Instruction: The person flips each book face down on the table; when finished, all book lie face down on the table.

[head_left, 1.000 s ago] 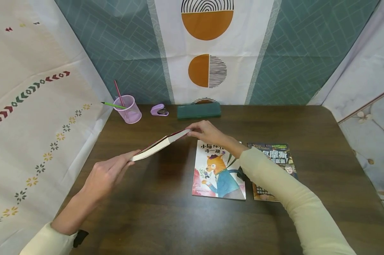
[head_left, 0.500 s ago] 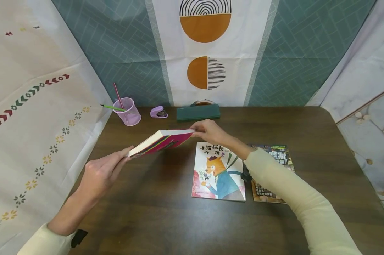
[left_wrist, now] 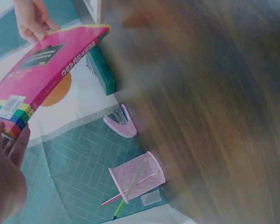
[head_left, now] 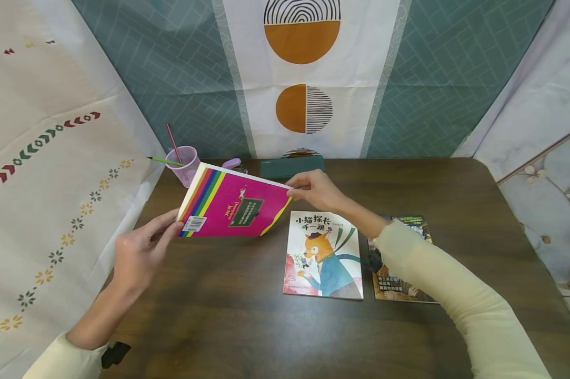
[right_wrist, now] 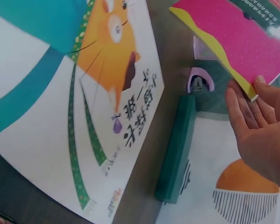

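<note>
A thick pink book (head_left: 237, 205) with rainbow stripes and a barcode is held tilted above the table's left half, its pink cover toward the head camera. My left hand (head_left: 140, 252) pinches its striped end between thumb and fingers; the left wrist view shows the book's spine (left_wrist: 67, 70) and barcode near that grip. At the opposite corner my right hand (head_left: 318, 189) pinches the book, thumb on the pink cover in the right wrist view. Below the right forearm lies a picture book (head_left: 322, 258) with an orange cat in blue. A darker book (head_left: 403, 284) beside it is partly hidden by the sleeve.
Along the table's back edge stand a pink mesh cup (left_wrist: 139, 177) holding pencils, a lilac stapler (left_wrist: 122, 122) and a dark green case (head_left: 291, 166). Patterned cloth hangs behind and at the left. The brown table (head_left: 266, 337) extends toward the front.
Between both hands the pink book has turned from edge-on to showing its striped, barcoded cover. My left hand has moved slightly left, my right hand slightly right. The books on the table stay put.
</note>
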The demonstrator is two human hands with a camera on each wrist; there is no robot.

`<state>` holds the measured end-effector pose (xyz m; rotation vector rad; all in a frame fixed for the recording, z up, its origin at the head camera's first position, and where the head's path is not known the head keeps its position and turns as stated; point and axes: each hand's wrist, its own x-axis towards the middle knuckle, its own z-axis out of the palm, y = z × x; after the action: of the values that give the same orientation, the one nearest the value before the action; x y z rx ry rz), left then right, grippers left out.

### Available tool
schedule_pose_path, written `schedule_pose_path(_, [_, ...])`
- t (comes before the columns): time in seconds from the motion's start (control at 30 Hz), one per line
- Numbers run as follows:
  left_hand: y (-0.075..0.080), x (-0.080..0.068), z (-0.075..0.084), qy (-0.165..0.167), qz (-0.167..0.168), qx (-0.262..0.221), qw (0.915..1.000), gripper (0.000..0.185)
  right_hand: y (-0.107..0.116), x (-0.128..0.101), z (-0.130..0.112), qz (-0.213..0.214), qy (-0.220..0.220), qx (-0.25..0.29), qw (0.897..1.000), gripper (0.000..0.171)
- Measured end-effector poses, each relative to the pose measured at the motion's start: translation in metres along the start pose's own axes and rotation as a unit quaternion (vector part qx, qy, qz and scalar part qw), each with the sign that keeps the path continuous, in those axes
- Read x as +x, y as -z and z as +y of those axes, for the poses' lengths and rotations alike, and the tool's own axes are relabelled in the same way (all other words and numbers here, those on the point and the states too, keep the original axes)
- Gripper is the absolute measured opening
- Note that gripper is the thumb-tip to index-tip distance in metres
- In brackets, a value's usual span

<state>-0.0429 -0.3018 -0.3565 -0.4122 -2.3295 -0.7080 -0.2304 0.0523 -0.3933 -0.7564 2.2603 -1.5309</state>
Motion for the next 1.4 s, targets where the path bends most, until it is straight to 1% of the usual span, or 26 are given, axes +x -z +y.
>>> schedule_pose_path(0.07, [-0.001,-0.001,-0.001,0.028,-0.001,-0.008,0.9996,0.042,0.000,-0.001,-0.004,0.012,-0.009,-0.002,1.000,0.026])
schedule_pose_path(0.17, [-0.003,-0.003,-0.002,0.059,-0.004,-0.018,0.9981,0.036,-0.001,-0.002,-0.008,0.028,-0.015,-0.009,0.999,0.025])
schedule_pose_path(0.3, [-0.005,-0.007,-0.005,0.105,-0.011,-0.028,0.9941,0.030,-0.003,-0.001,-0.013,0.045,-0.016,-0.023,0.999,0.025])
schedule_pose_path(0.4, [-0.008,-0.012,-0.006,0.147,-0.020,-0.033,0.9884,0.027,-0.003,-0.001,-0.017,0.054,-0.019,-0.032,0.998,0.025])
schedule_pose_path(0.53, [-0.011,-0.019,-0.006,0.196,-0.039,-0.026,0.9794,0.026,-0.003,0.001,-0.023,0.059,-0.025,-0.044,0.997,0.024])
schedule_pose_path(0.7, [-0.011,-0.025,-0.007,0.239,-0.061,-0.024,0.9688,0.027,-0.003,0.008,-0.032,0.055,-0.038,-0.041,0.997,0.024])
schedule_pose_path(0.8, [-0.013,-0.029,-0.008,0.267,-0.081,-0.038,0.9596,0.030,-0.002,0.011,-0.036,0.057,-0.047,-0.033,0.997,0.024])
schedule_pose_path(0.9, [-0.016,-0.032,-0.008,0.295,-0.111,-0.058,0.9475,0.035,-0.002,0.014,-0.040,0.056,-0.059,-0.028,0.996,0.023])
schedule_pose_path(0.97, [-0.017,-0.035,-0.009,0.314,-0.129,-0.080,0.9371,0.039,-0.002,0.016,-0.040,0.051,-0.069,-0.023,0.996,0.023])
schedule_pose_path(1.03, [-0.019,-0.036,-0.010,0.336,-0.142,-0.107,0.9249,0.042,-0.002,0.018,-0.039,0.042,-0.080,-0.018,0.996,0.023])
schedule_pose_path(1.1, [-0.021,-0.038,-0.012,0.358,-0.152,-0.138,0.9106,0.045,-0.003,0.021,-0.039,0.031,-0.092,-0.013,0.995,0.024])
schedule_pose_path(1.17, [-0.024,-0.041,-0.012,0.385,-0.158,-0.171,0.8931,0.047,-0.003,0.023,-0.037,0.020,-0.105,-0.008,0.994,0.025])
schedule_pose_path(1.3, [-0.030,-0.047,-0.014,0.426,-0.163,-0.222,0.8615,0.050,-0.005,0.029,-0.034,0.001,-0.124,0.000,0.992,0.028])
schedule_pose_path(1.33, [-0.031,-0.048,-0.014,0.436,-0.164,-0.231,0.8544,0.051,-0.006,0.030,-0.033,-0.002,-0.126,0.002,0.992,0.029])
schedule_pose_path(1.4, [-0.034,-0.051,-0.015,0.448,-0.169,-0.240,0.8445,0.052,-0.007,0.034,-0.031,-0.006,-0.128,0.003,0.992,0.030])
